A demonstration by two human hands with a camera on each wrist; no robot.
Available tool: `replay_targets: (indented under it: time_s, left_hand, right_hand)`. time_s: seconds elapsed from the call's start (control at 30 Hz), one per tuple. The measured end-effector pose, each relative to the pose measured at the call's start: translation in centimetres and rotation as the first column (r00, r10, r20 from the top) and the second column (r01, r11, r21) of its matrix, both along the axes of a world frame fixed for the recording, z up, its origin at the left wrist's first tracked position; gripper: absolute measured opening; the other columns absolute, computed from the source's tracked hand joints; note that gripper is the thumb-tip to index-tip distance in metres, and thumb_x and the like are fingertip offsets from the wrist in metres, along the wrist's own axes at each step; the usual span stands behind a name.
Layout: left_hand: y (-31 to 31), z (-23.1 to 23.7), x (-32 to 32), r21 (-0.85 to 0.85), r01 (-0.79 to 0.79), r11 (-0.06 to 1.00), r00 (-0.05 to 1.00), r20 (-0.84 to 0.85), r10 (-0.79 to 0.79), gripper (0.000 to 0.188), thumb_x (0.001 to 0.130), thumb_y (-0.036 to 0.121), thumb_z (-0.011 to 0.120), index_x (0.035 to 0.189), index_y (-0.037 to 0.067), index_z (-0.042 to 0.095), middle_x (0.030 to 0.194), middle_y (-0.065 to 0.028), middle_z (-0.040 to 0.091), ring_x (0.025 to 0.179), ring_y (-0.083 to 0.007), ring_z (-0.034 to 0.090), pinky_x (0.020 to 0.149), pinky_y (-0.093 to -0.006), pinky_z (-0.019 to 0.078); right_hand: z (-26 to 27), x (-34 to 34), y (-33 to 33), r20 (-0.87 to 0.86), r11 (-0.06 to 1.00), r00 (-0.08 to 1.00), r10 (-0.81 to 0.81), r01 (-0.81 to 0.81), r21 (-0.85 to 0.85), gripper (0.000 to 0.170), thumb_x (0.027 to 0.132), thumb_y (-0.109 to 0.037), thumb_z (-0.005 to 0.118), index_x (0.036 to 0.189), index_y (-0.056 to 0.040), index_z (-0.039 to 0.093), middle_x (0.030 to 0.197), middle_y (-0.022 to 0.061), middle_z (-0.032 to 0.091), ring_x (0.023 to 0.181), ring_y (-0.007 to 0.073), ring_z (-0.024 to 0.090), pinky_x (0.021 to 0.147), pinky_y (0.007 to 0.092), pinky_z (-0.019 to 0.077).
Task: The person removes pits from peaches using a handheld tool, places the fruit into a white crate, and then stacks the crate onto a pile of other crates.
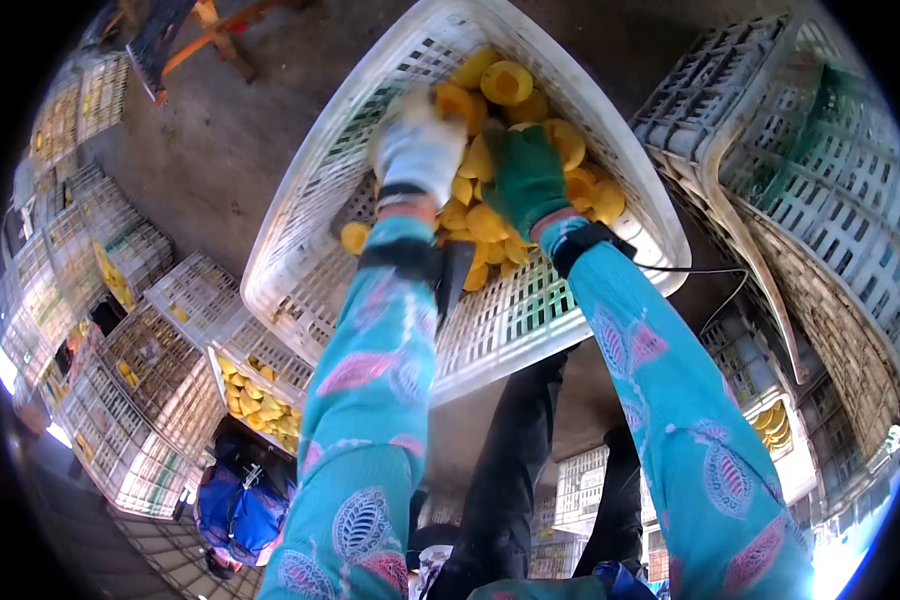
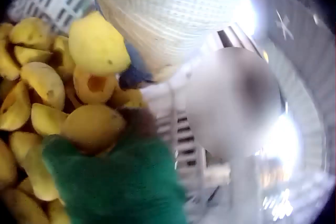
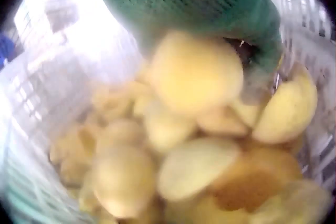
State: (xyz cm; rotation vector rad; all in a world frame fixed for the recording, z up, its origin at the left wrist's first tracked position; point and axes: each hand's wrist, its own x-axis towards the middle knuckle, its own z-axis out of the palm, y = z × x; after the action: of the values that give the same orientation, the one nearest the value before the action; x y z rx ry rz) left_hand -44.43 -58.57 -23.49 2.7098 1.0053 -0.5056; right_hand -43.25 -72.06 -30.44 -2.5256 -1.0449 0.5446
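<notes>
1. Where both gloved hands reach down, a heap of yellow fruit halves lies inside a white slatted plastic basket, some with hollow centres facing up.
2. One rounded fruit half sits against the palm side of the right hand, in a green knit glove; its fingers curl round the piece, just above the heap.
3. Another pale yellow half touches the dark blue fingertips of the left hand, in a white glove. Blur and the angle hide most of those fingers, so whether they grip it cannot be told.
4. A single half lies apart from the heap, beside the left wrist.
5. Turquoise sleeves with pink and white leaf shapes cover both arms, with a black band at the left wrist.
6. Beyond the basket, stacked crates stand on both sides; a blue bag sits at lower left.
</notes>
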Motion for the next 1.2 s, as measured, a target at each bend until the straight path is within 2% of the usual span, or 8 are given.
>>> replay_targets:
  time_s: [0.13,0.23,0.33,0.47,0.57,0.67,0.9,1.2]
  left_hand:
    - [-2.5,-3.0,3.1,0.209,0.304,0.929,0.928,-0.284,-0.240,0.034,0.085,0.023,0.053,0.116,0.008,0.058,0.115,-0.0129,0.062,0.100,-0.0304,0.062,0.082,-0.0392,0.0505]
    - [-0.4,-6.2,1.2,0.162,0.488,0.858,0.842,-0.345,-0.414,0.039,0.084,0.024,0.054,0.119,0.007,0.055,0.118,-0.0162,0.059,0.103,-0.0330,0.060,0.085,-0.0402,0.0488]
    - [2.9,-9.3,1.1,0.101,0.576,0.811,0.782,-0.358,-0.510,0.045,0.082,0.025,0.055,0.123,0.006,0.052,0.121,-0.0195,0.057,0.107,-0.0356,0.057,0.089,-0.0413,0.0472]
    - [14.7,-21.4,-2.2,0.232,0.637,0.735,0.746,0.051,-0.664,0.056,0.078,0.023,0.059,0.130,0.006,0.048,0.123,-0.0219,0.056,0.111,-0.0396,0.054,0.093,-0.0446,0.0436]
    - [9.4,-10.8,-2.5,-0.216,0.004,0.976,1.000,-0.029,-0.011,0.066,0.078,0.026,0.069,0.133,0.000,0.043,0.131,-0.0181,0.053,0.112,-0.0337,0.054,0.093,-0.0398,0.0433]
    - [3.8,-1.4,-5.9,-0.786,-0.164,0.596,0.874,0.164,0.458,0.053,0.081,0.021,0.070,0.123,-0.004,0.050,0.115,-0.0156,0.057,0.097,-0.0259,0.059,0.081,-0.0335,0.0513]
    - [-17.1,14.4,-12.9,-0.835,-0.327,0.442,0.752,0.052,0.657,0.044,0.080,0.009,0.069,0.120,0.002,0.051,0.110,-0.0090,0.059,0.094,-0.0198,0.061,0.077,-0.0325,0.0524]
    - [-33.9,17.6,-16.4,-0.918,-0.225,0.327,0.895,-0.062,0.443,0.038,0.079,0.006,0.070,0.113,0.002,0.053,0.103,-0.0084,0.057,0.090,-0.0183,0.058,0.078,-0.0270,0.0493]
  right_hand:
    - [6.0,-0.5,-2.8,-0.104,0.900,0.919,-0.380,0.393,0.187,0.056,0.067,-0.026,0.070,0.119,-0.0138,0.051,0.097,0.0107,0.059,0.089,0.0331,0.055,0.064,0.0446,0.0453]
    - [14.3,-2.1,-9.0,0.020,0.980,0.999,0.026,-0.022,-0.197,0.069,0.067,-0.021,0.075,0.128,-0.0076,0.046,0.105,0.0144,0.057,0.097,0.0345,0.056,0.080,0.0413,0.0482]
    - [22.2,-3.2,-15.9,-0.811,0.627,0.490,-0.320,0.751,0.207,0.077,0.063,-0.015,0.079,0.131,-0.0043,0.043,0.123,0.0146,0.050,0.115,0.0260,0.052,0.096,0.0351,0.0419]
    - [24.2,-12.8,-29.8,-0.744,0.386,0.181,-0.644,0.916,-0.110,0.078,0.065,-0.001,0.077,0.133,-0.0042,0.038,0.125,0.0102,0.048,0.114,0.0210,0.051,0.092,0.0341,0.0470]
    - [23.1,-22.4,-40.7,-0.636,-0.219,-0.272,-0.722,0.962,-0.162,0.080,0.065,0.008,0.075,0.132,-0.0066,0.034,0.109,0.0148,0.056,0.090,0.0241,0.063,0.068,0.0323,0.0573]
    - [23.7,-26.2,-46.5,-0.335,-0.386,-0.447,-0.830,0.892,-0.234,0.079,0.066,0.009,0.074,0.133,-0.0088,0.034,0.109,0.0143,0.056,0.089,0.0244,0.062,0.069,0.0322,0.0570]
    - [19.8,-29.5,-49.6,-0.037,0.096,0.089,-0.995,0.887,-0.451,0.088,0.072,-0.028,0.078,0.143,-0.0067,0.030,0.127,0.0224,0.045,0.114,0.0352,0.051,0.096,0.0414,0.0421]
    - [16.7,-30.9,-51.0,-0.129,0.036,-0.010,-0.992,0.934,-0.356,0.063,0.068,-0.032,0.079,0.116,-0.0017,0.052,0.109,0.0213,0.057,0.098,0.0373,0.057,0.080,0.0425,0.0464]
